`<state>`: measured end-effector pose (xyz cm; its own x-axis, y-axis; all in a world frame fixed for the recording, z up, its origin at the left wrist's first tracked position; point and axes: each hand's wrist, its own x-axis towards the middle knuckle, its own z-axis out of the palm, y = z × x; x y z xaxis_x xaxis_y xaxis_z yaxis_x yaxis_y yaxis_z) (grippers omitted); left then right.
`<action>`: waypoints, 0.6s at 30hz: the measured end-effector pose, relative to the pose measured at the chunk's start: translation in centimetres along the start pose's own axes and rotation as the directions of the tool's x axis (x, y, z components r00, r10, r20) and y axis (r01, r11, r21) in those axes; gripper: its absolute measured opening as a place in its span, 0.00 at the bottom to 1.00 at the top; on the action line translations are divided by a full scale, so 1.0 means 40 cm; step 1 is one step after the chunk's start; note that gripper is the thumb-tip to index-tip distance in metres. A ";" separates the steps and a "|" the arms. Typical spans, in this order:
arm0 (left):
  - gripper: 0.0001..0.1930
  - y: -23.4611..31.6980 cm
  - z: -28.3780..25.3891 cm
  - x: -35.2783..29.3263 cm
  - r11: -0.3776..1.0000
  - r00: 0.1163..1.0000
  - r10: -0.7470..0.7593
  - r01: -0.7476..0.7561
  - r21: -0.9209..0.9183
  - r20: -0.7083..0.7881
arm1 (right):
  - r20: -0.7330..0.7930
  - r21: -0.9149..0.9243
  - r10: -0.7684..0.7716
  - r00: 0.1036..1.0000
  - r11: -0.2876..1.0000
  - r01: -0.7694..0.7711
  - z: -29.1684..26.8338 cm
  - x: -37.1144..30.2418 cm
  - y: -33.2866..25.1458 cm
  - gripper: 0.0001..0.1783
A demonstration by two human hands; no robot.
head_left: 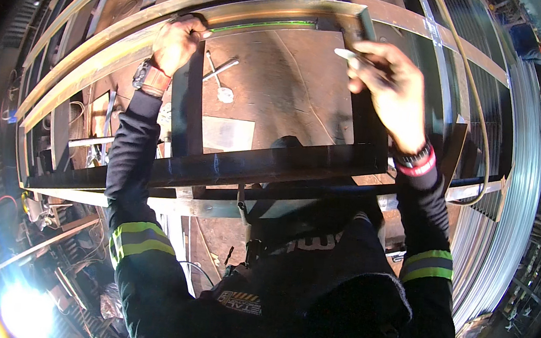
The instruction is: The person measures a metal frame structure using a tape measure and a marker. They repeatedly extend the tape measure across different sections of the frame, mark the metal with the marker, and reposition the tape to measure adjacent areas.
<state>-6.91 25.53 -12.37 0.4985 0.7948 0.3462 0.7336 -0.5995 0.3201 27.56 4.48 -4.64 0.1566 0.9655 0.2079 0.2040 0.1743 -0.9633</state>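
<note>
My left hand [175, 43] is closed at the far left of a steel frame, its thumb and fingers pinching the near end of a thin bright green strip [264, 25], which looks like a tape measure's blade. The strip lies along the inner edge of a rusty angle-iron bar [285, 6]. By the frame's far right corner, my right hand [385, 76] grips a small white piece of chalk [343, 53], its tip pointing left. That hand is slightly blurred. A dark steel bar [219, 163] crosses the frame closer to my body.
Long steel bars [95, 44] run along the left. A cross-shaped wrench [220, 71] lies on the brown floor [291, 81] inside the frame. A tan hose [477, 90] and stacked shiny metal lengths [523, 165] are on the right. Bright light [26, 312] glares at lower left.
</note>
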 end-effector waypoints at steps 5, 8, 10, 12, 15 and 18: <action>0.04 0.010 0.005 0.006 0.999 1.000 0.031 -0.031 -0.012 -0.001 | 0.215 -0.366 -0.062 0.975 0.920 0.139 0.124 0.178 0.115 0.09; 0.03 -0.003 0.010 0.005 0.997 0.997 0.078 -0.078 0.009 -0.028 | 0.162 -0.364 -0.181 0.970 0.903 0.229 0.208 0.235 0.194 0.11; 0.03 -0.003 0.010 0.003 0.995 0.994 0.100 -0.101 -0.014 -0.039 | 0.140 -0.390 -0.209 0.968 0.887 0.248 0.229 0.230 0.215 0.11; 0.02 0.004 0.007 0.003 0.998 0.997 0.069 -0.069 -0.013 -0.033 | 0.137 -0.401 -0.220 0.966 0.879 0.258 0.239 0.232 0.224 0.10; 0.03 0.020 -0.006 -0.003 0.999 0.999 0.033 -0.033 0.005 -0.013 | 0.181 -0.451 -0.206 0.962 0.851 0.267 0.241 0.236 0.232 0.11; 0.05 0.033 -0.008 -0.003 1.000 1.000 0.010 -0.010 0.012 -0.007 | 0.176 -0.456 -0.236 0.956 0.841 0.291 0.243 0.241 0.237 0.12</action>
<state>-6.13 24.62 -11.71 0.5027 0.7878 0.3559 0.7339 -0.6064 0.3059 21.63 17.31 -13.42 -0.0686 0.9157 0.3959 0.6582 0.3398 -0.6718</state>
